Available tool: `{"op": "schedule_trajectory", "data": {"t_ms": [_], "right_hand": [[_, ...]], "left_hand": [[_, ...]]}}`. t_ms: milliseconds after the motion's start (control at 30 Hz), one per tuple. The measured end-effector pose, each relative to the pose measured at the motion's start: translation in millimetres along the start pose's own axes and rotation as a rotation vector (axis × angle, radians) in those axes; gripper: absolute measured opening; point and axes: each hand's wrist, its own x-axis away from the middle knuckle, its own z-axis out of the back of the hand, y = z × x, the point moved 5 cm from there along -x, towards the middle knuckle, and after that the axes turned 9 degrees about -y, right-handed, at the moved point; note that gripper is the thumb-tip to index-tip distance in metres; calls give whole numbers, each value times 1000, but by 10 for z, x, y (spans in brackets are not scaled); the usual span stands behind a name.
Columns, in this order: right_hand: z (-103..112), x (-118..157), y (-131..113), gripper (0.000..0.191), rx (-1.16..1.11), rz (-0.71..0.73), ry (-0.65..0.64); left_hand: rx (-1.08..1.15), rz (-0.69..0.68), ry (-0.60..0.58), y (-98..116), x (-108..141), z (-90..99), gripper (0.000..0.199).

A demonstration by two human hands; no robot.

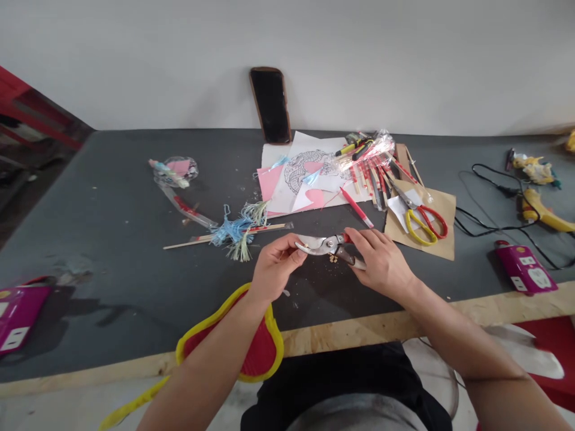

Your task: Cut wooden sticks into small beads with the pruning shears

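My right hand (380, 263) is closed around the handles of a pair of pruning shears (330, 244), whose blades point left. At the blade tips my left hand (277, 263) is closed in a pinch. A tiny tan bit shows between the blades by its fingertips, but the fingers hide most of whatever they hold. Small tan crumbs (333, 258) lie on the table just below the shears' pivot. Under my left forearm is a red shape with a fuzzy yellow border (275, 335), partly covered and overhanging the table edge. Left of my hands, blue tassels (231, 230) lie across wooden sticks (179, 244).
A phone (272, 105) leans on the wall behind printed paper (294, 170). Red-handled sticks (366, 173), a pink marker (356, 208) and red-and-yellow scissors (424, 222) lie ahead. A corded yellow glue gun (545, 214) and purple box (526, 269) are rightward; another purple box (22, 314) is left.
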Motion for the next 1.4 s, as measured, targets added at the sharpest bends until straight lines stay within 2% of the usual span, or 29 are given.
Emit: {"op": "schedule_trajectory", "data": {"t_ms": [133,367,467,633,833,1000,1233,1400], "right_hand": [[-4,11,-6,53,-2,-7,-9],[-1,-16,-1,46,22,-21,3],[17,-44,-4,51,69,-14,29],[2,-47,-2,61,49,10,-10],[-14,-29,4,72,11,25,-53],[-16,-23,10,63,-25,27,-38],[-12,12,-14,47,9,27,-31],[6,-18,14,45,8,-12,4]], "left_hand": [[-7,15,6,-13,15,-3,31],[5,15,-2,-5,21,-13,27],[-11,-22,11,36,11,-2,27],[-33,-51,1,61,17,-1,23],[10,-2,-40,86,15,-26,28],[94,41,-80,111,-6,-69,29],[138,69,-113,27,-2,-71,26],[57,6,-67,38,-10,-21,25]]}}
